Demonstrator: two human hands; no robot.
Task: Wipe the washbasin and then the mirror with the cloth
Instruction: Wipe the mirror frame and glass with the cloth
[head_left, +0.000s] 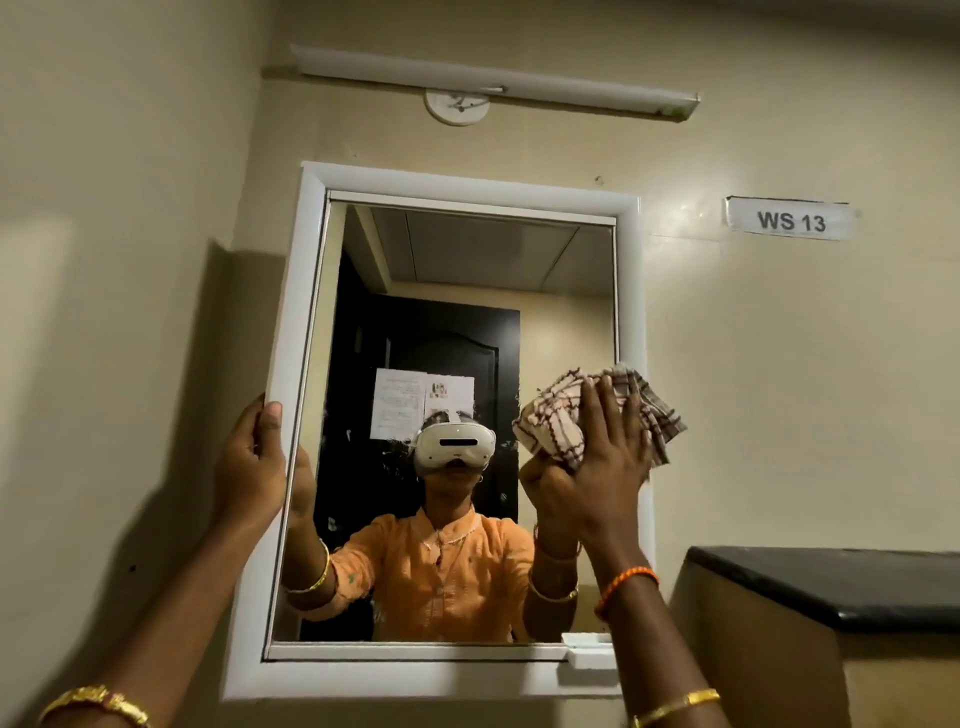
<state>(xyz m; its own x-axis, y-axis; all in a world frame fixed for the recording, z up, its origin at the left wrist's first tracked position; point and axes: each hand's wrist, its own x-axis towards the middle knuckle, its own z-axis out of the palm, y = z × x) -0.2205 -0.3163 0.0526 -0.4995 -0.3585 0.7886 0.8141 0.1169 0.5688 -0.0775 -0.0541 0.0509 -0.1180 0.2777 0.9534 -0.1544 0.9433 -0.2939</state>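
Observation:
A white-framed mirror (457, 291) hangs on the beige wall straight ahead. My right hand (608, 467) presses a checked beige-and-brown cloth (550, 410) flat against the glass at the mirror's right edge, about halfway up. My left hand (254, 462) grips the left side of the mirror's white frame (291, 322), thumb on the front. The glass reflects a person in an orange top wearing a white headset, with a dark door behind. The washbasin is out of view.
A tube light fitting (493, 83) runs along the wall above the mirror. A paper label reading WS 13 (789, 219) is stuck to the wall at the right. A black-topped ledge (831, 587) juts out at the lower right, close to the mirror.

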